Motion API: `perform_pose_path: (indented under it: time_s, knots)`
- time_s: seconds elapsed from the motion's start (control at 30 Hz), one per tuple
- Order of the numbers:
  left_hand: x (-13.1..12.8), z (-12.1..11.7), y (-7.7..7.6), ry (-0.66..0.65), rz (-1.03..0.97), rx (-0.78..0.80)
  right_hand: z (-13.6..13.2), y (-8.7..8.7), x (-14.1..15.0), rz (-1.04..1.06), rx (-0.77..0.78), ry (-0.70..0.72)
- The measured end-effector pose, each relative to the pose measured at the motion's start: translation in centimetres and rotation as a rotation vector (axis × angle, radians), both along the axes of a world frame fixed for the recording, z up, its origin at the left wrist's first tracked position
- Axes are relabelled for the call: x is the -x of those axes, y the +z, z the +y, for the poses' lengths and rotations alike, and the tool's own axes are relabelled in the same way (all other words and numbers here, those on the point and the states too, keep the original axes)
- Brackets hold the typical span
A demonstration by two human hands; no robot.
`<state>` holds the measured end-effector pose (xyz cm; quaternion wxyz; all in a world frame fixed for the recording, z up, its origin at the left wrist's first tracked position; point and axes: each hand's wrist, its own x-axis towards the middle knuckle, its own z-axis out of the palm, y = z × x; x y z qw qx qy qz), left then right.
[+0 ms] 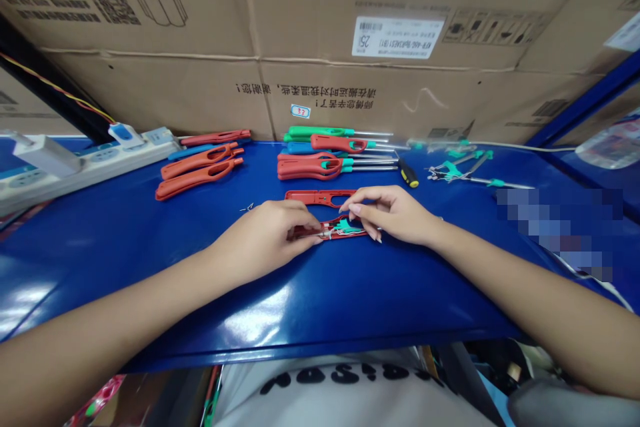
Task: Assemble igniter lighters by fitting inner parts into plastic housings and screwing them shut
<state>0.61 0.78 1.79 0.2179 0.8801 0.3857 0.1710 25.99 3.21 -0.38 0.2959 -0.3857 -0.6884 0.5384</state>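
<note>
A red lighter handle half (345, 235) lies open side up on the blue table, with a green trigger part and thin white wires inside. My left hand (273, 233) closes its thumb and fingers on the left end, partly hiding it. Over the right end curls my right hand (395, 213), thumb and index finger close together and other fingertips down at the shell's edge. Whether anything small is between that thumb and finger is hidden. Just behind lies the matching red handle half (313, 197), its right end near my right fingers.
Assembled lighters with metal tubes (310, 165) are stacked behind. Red and blue handle shells (200, 173) lie left, beside a white power strip (95, 160). A black-yellow screwdriver (409, 175) and green-and-metal lighter inner parts (465, 170) are at right. A cardboard box (310, 33) walls the back.
</note>
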Motion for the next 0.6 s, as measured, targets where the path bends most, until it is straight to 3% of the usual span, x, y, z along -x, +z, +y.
perform_pose_path:
  time_s: [0.37, 0.43, 0.6]
  knots:
    - [0.0, 0.3, 0.1, 0.071, -0.03, 0.106, -0.5, 0.1, 0.0, -0.079, -0.117, 0.036]
    - [0.0, 0.4, 0.1, 0.079, -0.041, 0.116, -0.7, 0.0, -0.1, -0.11, -0.212, 0.063]
    - [0.0, 0.4, -0.2, 0.073, -0.057, 0.068, -1.3, 0.3, 0.0, -0.22, -0.635, 0.206]
